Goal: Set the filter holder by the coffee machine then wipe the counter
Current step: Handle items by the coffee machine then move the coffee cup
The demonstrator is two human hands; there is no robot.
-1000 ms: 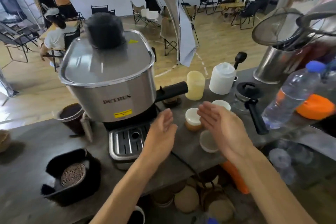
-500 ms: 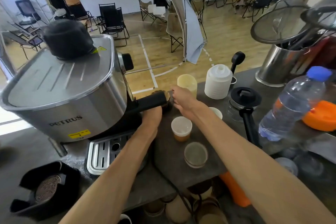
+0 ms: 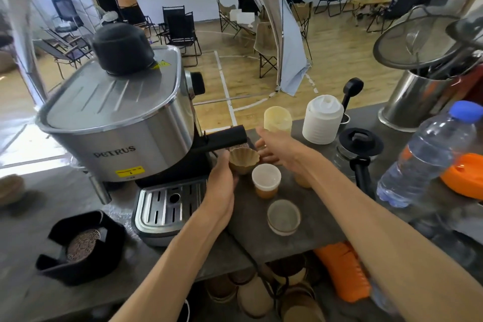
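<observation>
Tan, fluted filter holder is gripped by the left hand; right hand spread beside it.

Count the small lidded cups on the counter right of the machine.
3 in view: one with a white lid beside the fluted filter holder, one with a clear lid nearer the counter edge, one mostly hidden behind the right forearm. More may be hidden.
</observation>
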